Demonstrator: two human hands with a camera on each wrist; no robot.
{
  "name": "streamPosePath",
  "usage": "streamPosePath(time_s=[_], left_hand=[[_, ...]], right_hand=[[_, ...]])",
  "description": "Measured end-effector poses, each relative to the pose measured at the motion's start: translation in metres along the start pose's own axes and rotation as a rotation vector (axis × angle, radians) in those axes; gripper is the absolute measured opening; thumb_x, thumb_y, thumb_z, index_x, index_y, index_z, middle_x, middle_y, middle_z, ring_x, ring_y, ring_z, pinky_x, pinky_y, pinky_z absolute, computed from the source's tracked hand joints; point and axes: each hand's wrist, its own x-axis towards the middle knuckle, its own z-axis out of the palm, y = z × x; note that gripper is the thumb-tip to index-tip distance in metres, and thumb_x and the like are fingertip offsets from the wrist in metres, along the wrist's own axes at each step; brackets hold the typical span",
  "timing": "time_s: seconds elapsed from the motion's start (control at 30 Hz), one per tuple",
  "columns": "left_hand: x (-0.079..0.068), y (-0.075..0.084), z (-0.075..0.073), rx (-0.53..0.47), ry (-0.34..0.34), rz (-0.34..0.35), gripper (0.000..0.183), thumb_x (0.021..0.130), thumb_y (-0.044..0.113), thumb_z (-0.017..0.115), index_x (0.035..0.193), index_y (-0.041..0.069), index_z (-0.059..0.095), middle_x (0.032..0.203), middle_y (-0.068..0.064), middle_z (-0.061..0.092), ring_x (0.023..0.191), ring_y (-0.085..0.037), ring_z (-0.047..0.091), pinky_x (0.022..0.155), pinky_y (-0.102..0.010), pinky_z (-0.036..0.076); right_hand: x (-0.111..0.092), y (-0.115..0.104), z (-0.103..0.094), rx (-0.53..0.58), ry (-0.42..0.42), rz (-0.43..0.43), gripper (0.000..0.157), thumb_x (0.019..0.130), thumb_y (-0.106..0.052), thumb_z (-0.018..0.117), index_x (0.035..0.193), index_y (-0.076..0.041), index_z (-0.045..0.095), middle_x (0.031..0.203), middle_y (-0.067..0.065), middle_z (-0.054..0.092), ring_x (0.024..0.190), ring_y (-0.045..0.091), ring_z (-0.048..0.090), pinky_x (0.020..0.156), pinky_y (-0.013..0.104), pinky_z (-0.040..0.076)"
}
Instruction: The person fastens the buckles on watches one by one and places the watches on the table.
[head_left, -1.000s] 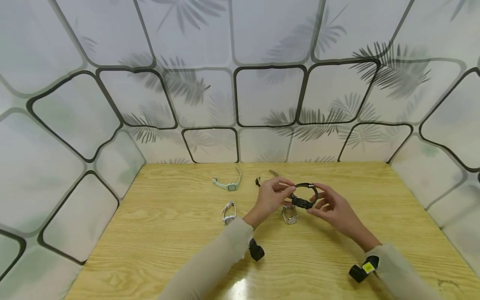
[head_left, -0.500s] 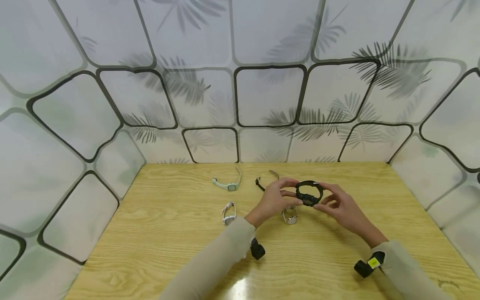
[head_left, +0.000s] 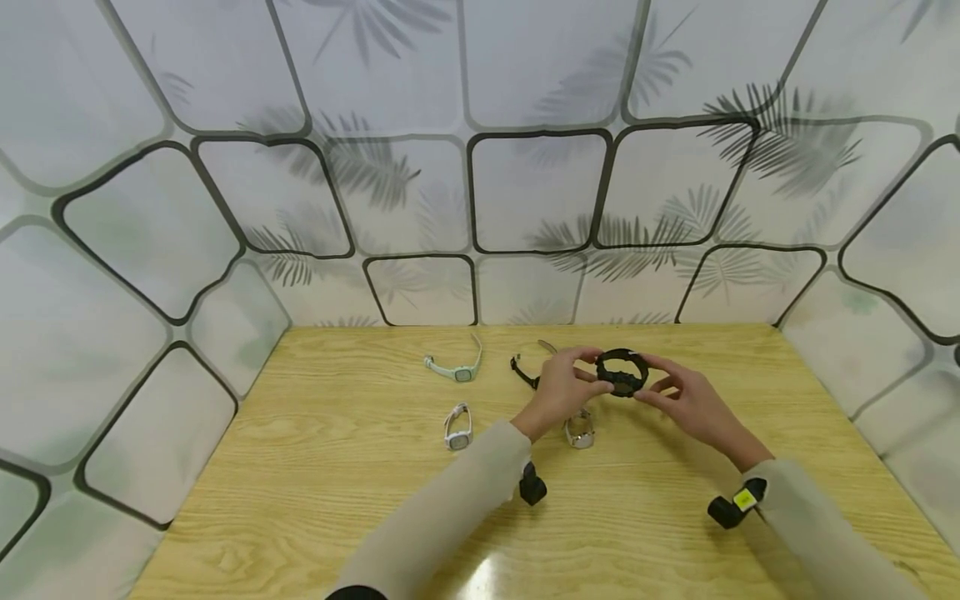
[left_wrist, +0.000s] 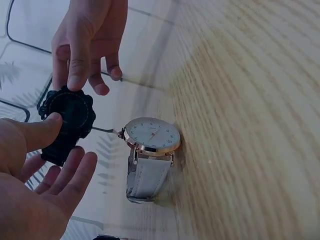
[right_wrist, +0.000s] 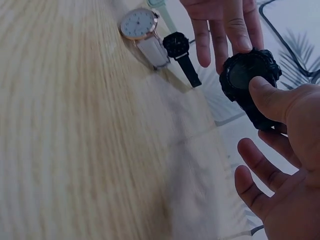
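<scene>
A black watch [head_left: 624, 387], its strap closed into a loop, is held up over the table between both hands. My left hand [head_left: 558, 390] pinches it from the left, thumb on the case and fingers at the strap. From the right, my right hand [head_left: 693, 404] pinches the other side the same way. In the left wrist view the round dark face of the black watch [left_wrist: 72, 110] shows between the two thumbs. Just below the left hand stands a watch with a white strap and rose-gold case [left_wrist: 152, 135]. A second black watch [right_wrist: 176, 45] lies partly behind the left hand.
A mint-green watch [head_left: 464, 375] lies at the back left of the wooden table [head_left: 337, 483]. Nearer stands a white digital watch [head_left: 458, 440], its strap looped. A patterned wall covering [head_left: 525, 287] rises along the table's back edge and sides.
Both hands have carried the black watch a little to the right and farther back. Its case has tilted, and the left thumb has shifted from the upper strap down to the case.
</scene>
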Motion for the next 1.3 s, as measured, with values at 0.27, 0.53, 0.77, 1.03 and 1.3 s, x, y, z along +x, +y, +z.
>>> streamPosePath(time_s=[0.27,0.53,0.77,1.03,1.3], left_hand=[[0.019,-0.002,0.009,0.113,0.065,-0.009,0.052,0.092,0.013,0.08,0.14,0.008,0.062,0.123,-0.014,0.063,0.087,-0.012,0.068,0.068,-0.02,0.056],[0.035,-0.011,0.017,0.144,0.119,-0.028,0.049,0.093,0.013,0.079,0.138,0.004,0.063,0.127,-0.013,0.063,0.079,-0.011,0.067,0.065,-0.02,0.055],[0.043,-0.019,0.022,0.254,0.118,-0.083,0.047,0.094,0.017,0.078,0.137,0.005,0.064,0.127,-0.01,0.065,0.109,-0.024,0.065,0.09,-0.03,0.055],[0.044,-0.018,0.022,0.232,0.082,-0.132,0.046,0.096,0.016,0.076,0.14,0.008,0.064,0.133,-0.006,0.065,0.13,-0.022,0.056,0.104,-0.036,0.05],[0.043,-0.016,0.022,0.187,0.006,-0.194,0.047,0.1,0.019,0.071,0.144,0.011,0.06,0.143,-0.003,0.061,0.137,-0.022,0.05,0.109,-0.038,0.046]], right_hand=[[0.02,0.01,-0.005,-0.057,-0.026,0.049,0.066,0.103,-0.028,0.067,0.157,-0.002,0.039,0.153,0.028,0.044,0.108,0.041,0.066,0.072,0.038,0.058],[0.037,0.022,-0.002,-0.07,-0.043,0.048,0.062,0.104,-0.025,0.065,0.155,0.002,0.04,0.152,0.03,0.045,0.11,0.046,0.065,0.08,0.05,0.059],[0.046,0.035,0.003,-0.075,-0.057,0.035,0.058,0.103,-0.019,0.066,0.15,0.007,0.045,0.147,0.032,0.049,0.105,0.046,0.067,0.087,0.057,0.055],[0.049,0.041,0.003,-0.089,-0.059,0.031,0.057,0.102,-0.017,0.067,0.149,0.008,0.045,0.144,0.034,0.051,0.103,0.045,0.068,0.082,0.049,0.057],[0.049,0.049,-0.001,-0.099,-0.071,0.049,0.054,0.106,-0.017,0.06,0.15,0.009,0.043,0.146,0.036,0.048,0.11,0.051,0.064,0.091,0.061,0.052]])
